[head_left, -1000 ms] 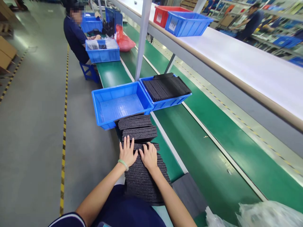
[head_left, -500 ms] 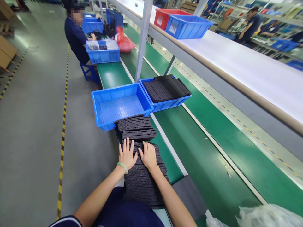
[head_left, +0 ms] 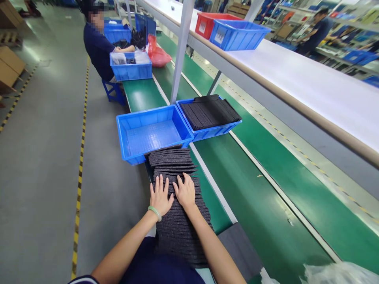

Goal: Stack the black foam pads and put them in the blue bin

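Note:
A long leaning row of dark grey foam pads (head_left: 177,221) runs from my lap toward an empty blue bin (head_left: 152,133). My left hand (head_left: 160,196), with a green bracelet on its wrist, lies flat on the pads with fingers spread. Beside it, my right hand (head_left: 185,191) also presses flat on the pads, fingers apart. Neither hand grips anything. To the right of the empty bin, a second blue bin (head_left: 209,130) holds black pads stood on edge.
A green conveyor belt (head_left: 266,197) runs along my right under a white shelf (head_left: 310,83) carrying a blue bin (head_left: 238,34) and a red bin (head_left: 207,21). A seated person (head_left: 99,43) works at another blue bin (head_left: 132,65) ahead. Clear plastic (head_left: 340,272) lies lower right. Grey floor lies left.
Both hands slid slightly forward along the pad row, pushing the pads closer together; the gap between the near pads and the front group has closed.

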A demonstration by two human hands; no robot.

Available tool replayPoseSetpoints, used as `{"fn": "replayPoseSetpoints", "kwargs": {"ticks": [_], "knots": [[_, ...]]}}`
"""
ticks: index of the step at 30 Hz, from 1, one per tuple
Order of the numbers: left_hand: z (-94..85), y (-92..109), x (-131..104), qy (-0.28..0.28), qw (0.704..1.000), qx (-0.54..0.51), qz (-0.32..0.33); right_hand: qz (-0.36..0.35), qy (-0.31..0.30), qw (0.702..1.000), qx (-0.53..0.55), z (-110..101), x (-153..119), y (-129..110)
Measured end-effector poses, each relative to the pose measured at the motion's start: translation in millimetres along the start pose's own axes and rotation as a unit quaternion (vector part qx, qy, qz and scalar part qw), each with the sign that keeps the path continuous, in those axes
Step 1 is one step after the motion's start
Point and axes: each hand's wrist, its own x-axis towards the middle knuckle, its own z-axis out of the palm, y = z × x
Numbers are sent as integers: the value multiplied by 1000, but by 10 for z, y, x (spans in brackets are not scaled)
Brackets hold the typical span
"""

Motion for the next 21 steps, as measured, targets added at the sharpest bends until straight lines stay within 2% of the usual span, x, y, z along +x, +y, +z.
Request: {"fn": "replayPoseSetpoints", "kwargs": {"ticks": [9,14,21], "knots": [[46,-4,-6,22,1000,6,2,-41,-4,999,12,28,62,40],[84,-20,-23,21,1000,2,8,-23,-3,999,36,-9,102,35],[61,-13,-44,28,1000,5,8,13,-35,999,-24,97,384,63]]}}
